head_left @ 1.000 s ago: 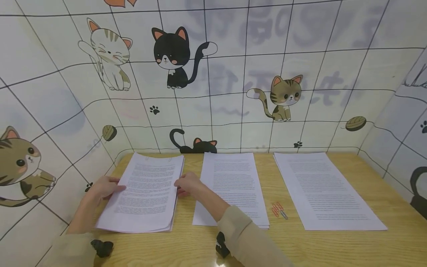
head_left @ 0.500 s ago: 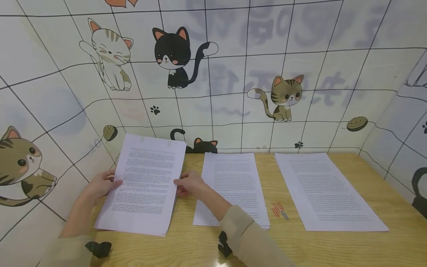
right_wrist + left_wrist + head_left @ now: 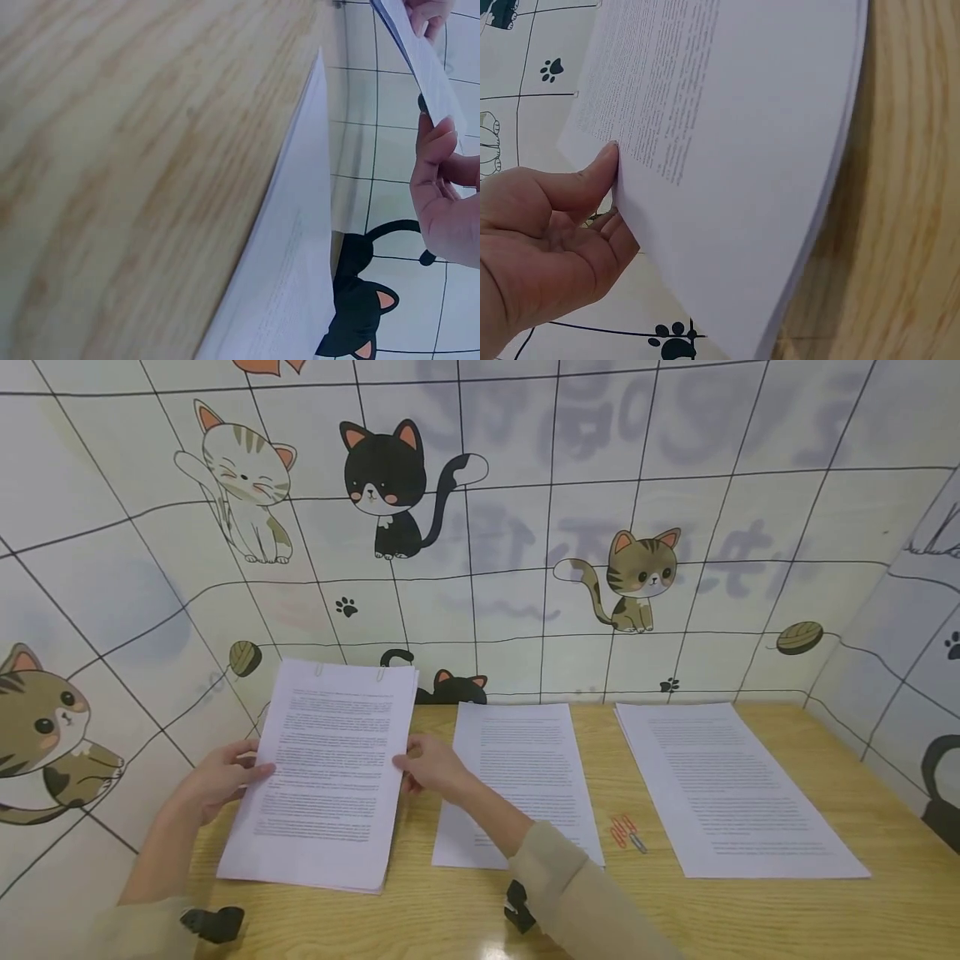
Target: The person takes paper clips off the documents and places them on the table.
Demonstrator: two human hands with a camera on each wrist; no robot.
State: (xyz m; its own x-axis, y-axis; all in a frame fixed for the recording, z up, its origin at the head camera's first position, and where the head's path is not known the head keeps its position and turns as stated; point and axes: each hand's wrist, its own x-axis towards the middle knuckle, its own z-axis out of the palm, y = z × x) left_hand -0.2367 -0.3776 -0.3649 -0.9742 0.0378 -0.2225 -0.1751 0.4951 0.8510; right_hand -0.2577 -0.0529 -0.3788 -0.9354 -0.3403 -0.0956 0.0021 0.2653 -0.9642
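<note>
A stack of printed paper sheets [image 3: 322, 760] is tilted up at the left of the table, its far end raised. Two paper clips [image 3: 380, 674] sit along its top edge. My left hand [image 3: 217, 781] pinches the left edge, and in the left wrist view the thumb [image 3: 600, 176] lies on the top sheet with the fingers partly hidden behind. On the opposite edge my right hand [image 3: 435, 767] grips the stack between thumb and fingers. In the right wrist view that hand [image 3: 448, 199] holds the thin side of the stack [image 3: 420, 64].
A second paper stack [image 3: 525, 777] lies flat in the middle of the wooden table [image 3: 420, 914], partly under my right forearm. Farther right is a third stack [image 3: 742, 793]. Several loose paper clips [image 3: 624, 832] lie between these two. A cat-patterned cloth wall [image 3: 510, 610] stands behind.
The left stack's far end has risen off the table, both hands holding its sides. Over the last half second its near right corner has shifted slightly right, and my right hand slightly up.
</note>
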